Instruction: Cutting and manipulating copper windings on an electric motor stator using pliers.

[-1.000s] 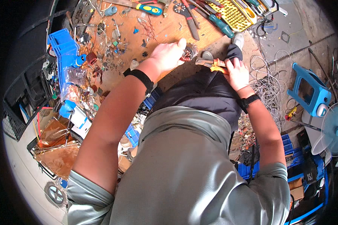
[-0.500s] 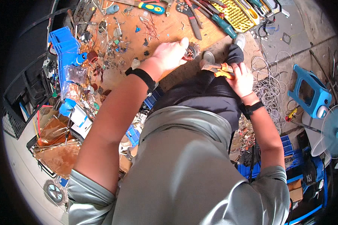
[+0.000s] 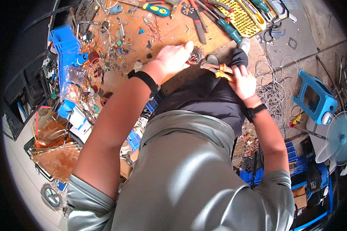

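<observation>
My left hand (image 3: 174,56) is closed around a small round motor part with copper windings (image 3: 194,56), held above the near edge of the wooden bench top. The fingers hide part of its far side. In my right hand (image 3: 243,81) is a pair of pliers with orange handles (image 3: 224,73). Their metal jaws point left, toward the copper-wound part, with a small gap between the two. Whether the jaws are apart is too small to tell.
The wooden bench (image 3: 173,30) carries wire bits and scraps. A yellow tool tray (image 3: 245,19) and a green-handled screwdriver (image 3: 229,30) lie at its far right. Blue bins (image 3: 67,50) stand left. Tangled wire (image 3: 272,100), a blue stool (image 3: 316,96) and a fan (image 3: 341,138) are right.
My right hand has moved left and slightly up, bringing the pliers' jaws closer to the copper-wound part. My left hand stays nearly in place, still holding it.
</observation>
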Available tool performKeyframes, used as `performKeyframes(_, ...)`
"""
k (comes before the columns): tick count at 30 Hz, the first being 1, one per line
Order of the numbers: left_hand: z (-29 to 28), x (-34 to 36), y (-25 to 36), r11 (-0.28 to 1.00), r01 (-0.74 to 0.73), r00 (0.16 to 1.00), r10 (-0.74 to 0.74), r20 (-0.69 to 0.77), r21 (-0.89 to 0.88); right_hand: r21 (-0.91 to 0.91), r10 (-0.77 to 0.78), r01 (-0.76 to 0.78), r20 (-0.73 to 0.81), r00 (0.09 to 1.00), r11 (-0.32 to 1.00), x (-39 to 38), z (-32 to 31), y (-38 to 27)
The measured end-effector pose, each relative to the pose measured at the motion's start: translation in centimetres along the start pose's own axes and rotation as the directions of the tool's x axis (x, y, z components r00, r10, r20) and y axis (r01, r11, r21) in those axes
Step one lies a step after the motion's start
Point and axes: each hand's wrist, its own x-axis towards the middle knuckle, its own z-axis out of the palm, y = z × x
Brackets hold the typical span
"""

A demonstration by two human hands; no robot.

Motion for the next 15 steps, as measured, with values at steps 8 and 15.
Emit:
performKeyframes(8, -0.3, -0.2, 0.2, 1.000, -0.012, 1.000, 0.012, -0.003, 0.005, -0.053, -0.015, 0.015, -0.004, 1.000, 0.998, 0.9, -0.3, 0.2)
performKeyframes(15, -0.2, -0.1, -0.2, 1.000, -0.008, 1.000, 0.008, -0.005, 0.007, -0.049, -0.055, 0.053, -0.036, 0.998, 0.997, 1.1, -0.3, -0.1)
